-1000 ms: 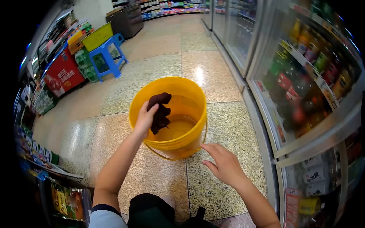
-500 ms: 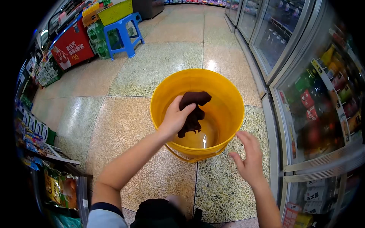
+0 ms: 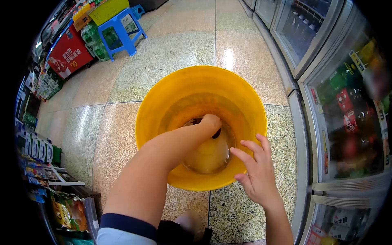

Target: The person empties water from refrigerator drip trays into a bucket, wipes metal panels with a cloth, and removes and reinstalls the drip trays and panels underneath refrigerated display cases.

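Note:
A yellow bucket (image 3: pixel 247 98) stands on the floor in front of me, with what looks like shallow clear water (image 3: pixel 212 155) at its bottom. My left hand (image 3: pixel 210 124) reaches deep inside it, fingers closed around a dark brown cloth (image 3: pixel 217 134). Most of the cloth is hidden behind that hand. At the bucket's near right side is my right hand (image 3: pixel 258 175), holding nothing, its fingers spread beside the rim; whether it touches the bucket I cannot tell.
Glass-door drink coolers (image 3: pixel 347 134) line the right side. Shelves of packaged goods (image 3: pixel 67 212) stand at the lower left. Further off are a blue plastic stool (image 3: pixel 122 34) bearing a yellow-green basket (image 3: pixel 107 11), green bottle packs (image 3: pixel 93 41) and a red cooler box (image 3: pixel 70 55).
My left hand has lowered the cloth from about rim height to deep in the bucket. The view has moved nearer the bucket. My right hand remains beside the rim, fingers more spread.

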`<state>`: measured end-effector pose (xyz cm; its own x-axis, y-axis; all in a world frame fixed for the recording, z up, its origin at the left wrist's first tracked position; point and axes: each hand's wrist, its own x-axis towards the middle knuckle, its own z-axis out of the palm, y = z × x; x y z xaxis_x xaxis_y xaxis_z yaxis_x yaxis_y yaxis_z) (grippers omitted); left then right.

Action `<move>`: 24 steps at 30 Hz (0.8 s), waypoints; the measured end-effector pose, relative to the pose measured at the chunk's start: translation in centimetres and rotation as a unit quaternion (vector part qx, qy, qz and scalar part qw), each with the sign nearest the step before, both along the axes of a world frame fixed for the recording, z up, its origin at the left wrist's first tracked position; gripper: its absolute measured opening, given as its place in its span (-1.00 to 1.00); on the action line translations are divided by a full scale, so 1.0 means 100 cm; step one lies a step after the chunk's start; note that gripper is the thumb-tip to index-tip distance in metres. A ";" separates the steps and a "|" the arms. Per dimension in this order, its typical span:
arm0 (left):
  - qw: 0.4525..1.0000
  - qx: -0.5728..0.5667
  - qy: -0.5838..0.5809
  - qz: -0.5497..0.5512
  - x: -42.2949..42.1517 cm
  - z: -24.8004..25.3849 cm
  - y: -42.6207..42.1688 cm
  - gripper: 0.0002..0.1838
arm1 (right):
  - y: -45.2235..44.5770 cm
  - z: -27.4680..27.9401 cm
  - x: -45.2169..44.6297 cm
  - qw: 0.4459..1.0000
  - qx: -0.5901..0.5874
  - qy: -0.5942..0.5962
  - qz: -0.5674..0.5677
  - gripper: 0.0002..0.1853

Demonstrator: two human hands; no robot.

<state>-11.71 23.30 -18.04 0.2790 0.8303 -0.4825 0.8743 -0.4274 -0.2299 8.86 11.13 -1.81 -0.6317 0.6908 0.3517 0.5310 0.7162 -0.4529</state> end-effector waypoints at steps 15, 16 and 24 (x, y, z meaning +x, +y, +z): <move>0.993 -0.074 -0.058 0.076 0.007 0.099 -0.020 -0.73 | -0.002 -0.004 0.008 0.998 -0.039 0.032 -0.038 -0.48; 0.978 -0.058 -0.159 0.118 0.007 0.122 -0.027 -0.71 | -0.006 0.001 0.008 0.997 -0.062 0.002 -0.055 -0.46; 0.541 0.023 -0.746 0.387 -0.026 0.203 -0.105 -0.56 | 0.025 0.020 -0.055 0.975 -0.102 0.198 -0.021 0.01</move>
